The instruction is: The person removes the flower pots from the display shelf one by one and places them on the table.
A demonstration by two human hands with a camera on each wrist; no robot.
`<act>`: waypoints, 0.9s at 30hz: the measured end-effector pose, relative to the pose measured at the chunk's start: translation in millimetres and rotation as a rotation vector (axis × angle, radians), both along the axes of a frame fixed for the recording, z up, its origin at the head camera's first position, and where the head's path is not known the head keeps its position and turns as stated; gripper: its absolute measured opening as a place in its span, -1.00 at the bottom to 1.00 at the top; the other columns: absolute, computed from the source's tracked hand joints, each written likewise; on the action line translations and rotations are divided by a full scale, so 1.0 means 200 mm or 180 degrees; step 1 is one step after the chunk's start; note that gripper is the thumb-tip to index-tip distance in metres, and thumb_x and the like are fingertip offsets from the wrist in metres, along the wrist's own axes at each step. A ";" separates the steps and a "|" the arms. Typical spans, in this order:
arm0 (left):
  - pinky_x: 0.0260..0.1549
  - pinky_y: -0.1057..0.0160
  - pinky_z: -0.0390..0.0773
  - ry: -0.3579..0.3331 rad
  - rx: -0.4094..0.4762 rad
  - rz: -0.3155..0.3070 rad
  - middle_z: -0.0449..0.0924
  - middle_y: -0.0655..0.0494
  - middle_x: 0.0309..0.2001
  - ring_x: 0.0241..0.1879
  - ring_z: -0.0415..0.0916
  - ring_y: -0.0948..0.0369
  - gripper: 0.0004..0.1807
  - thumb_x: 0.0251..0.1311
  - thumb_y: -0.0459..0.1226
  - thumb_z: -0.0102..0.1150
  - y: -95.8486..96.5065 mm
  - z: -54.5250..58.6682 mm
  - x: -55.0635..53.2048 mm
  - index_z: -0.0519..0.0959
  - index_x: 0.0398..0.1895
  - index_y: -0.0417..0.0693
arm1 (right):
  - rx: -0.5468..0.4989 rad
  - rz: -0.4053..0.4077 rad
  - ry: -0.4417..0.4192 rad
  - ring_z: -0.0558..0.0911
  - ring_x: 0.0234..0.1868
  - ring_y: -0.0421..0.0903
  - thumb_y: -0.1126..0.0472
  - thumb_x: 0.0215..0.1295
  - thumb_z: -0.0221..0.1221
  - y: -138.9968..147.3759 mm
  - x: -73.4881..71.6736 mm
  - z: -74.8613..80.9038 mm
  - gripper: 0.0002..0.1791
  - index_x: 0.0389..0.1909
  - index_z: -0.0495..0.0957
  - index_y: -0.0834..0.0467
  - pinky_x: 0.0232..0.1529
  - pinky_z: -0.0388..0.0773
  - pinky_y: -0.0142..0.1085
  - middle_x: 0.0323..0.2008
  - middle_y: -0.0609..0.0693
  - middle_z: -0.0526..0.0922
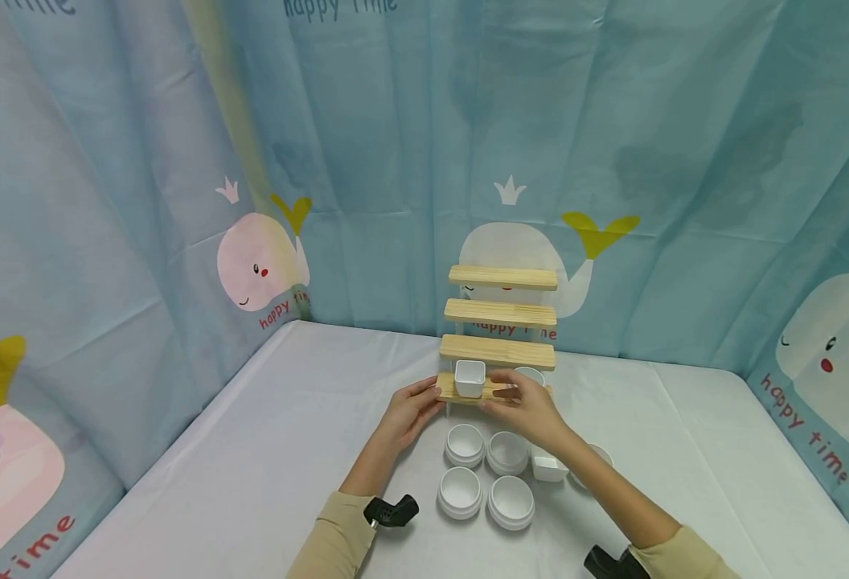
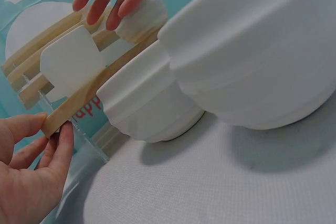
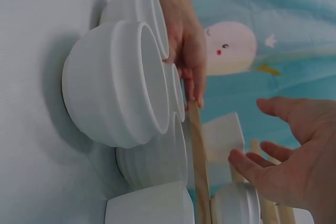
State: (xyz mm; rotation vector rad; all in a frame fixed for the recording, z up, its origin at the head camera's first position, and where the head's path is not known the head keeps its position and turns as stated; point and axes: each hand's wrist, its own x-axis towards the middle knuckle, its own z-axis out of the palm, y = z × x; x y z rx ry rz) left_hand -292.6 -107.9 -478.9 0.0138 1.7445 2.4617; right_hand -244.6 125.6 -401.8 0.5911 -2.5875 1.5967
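A tiered wooden shelf stand [image 1: 497, 351] stands near the back of the table. My left hand [image 1: 410, 412] pinches the left end of its lowest board [image 2: 79, 99] between thumb and fingers. On that board sits a square white pot [image 1: 470, 379], left of the middle. A round white pot [image 3: 234, 203] stands on the same board farther right, partly hidden by the right hand in the head view. My right hand [image 1: 524, 408] hovers over the board between the two pots, fingers spread and holding nothing in the right wrist view.
In front of the stand, several round white pots [image 1: 460, 492] are grouped on the white tablecloth [image 1: 251, 482]. Beside them is another square white pot [image 1: 551, 469], with one more round pot [image 1: 601, 455] partly behind the right forearm. A blue curtain [image 1: 367, 201] hangs behind.
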 end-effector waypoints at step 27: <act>0.19 0.25 0.69 -0.0021 -0.0001 -0.0004 0.41 -0.42 0.38 0.09 0.62 0.15 -0.50 0.57 -0.45 0.06 -0.01 0.00 0.00 0.34 0.48 -0.49 | 0.0063 -0.0205 -0.0360 0.58 0.27 0.43 0.26 0.40 0.38 -0.13 -0.07 0.03 -0.23 0.47 0.26 0.49 0.20 0.73 0.03 0.38 0.51 0.42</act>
